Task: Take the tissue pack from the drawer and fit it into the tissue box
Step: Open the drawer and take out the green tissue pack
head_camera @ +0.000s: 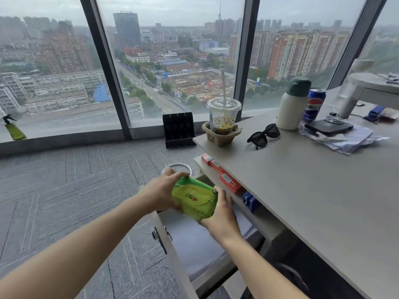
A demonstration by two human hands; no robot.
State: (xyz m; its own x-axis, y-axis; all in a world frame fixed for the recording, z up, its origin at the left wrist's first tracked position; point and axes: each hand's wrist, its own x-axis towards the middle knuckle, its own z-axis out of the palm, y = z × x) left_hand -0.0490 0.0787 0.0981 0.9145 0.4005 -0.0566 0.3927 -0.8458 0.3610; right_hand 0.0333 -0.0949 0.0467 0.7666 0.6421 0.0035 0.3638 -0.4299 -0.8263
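A green tissue pack [194, 198] is held between both hands above the open drawer [190, 240] under the desk. My left hand [162, 190] grips its left end, fingers curled over the top. My right hand [222, 212] grips its right end and lower edge. The drawer is pulled out toward me and its pale grey inside shows below the pack. No tissue box can be made out in the head view.
The grey desk [313, 190] stands to the right, with a plastic cup in a cardboard holder [223, 119], sunglasses [263, 135], a white bottle [290, 104], a cola can [314, 104] and papers. Red boxes [224, 175] lie on the shelf under the desktop. Grey carpet floor is on the left, windows ahead.
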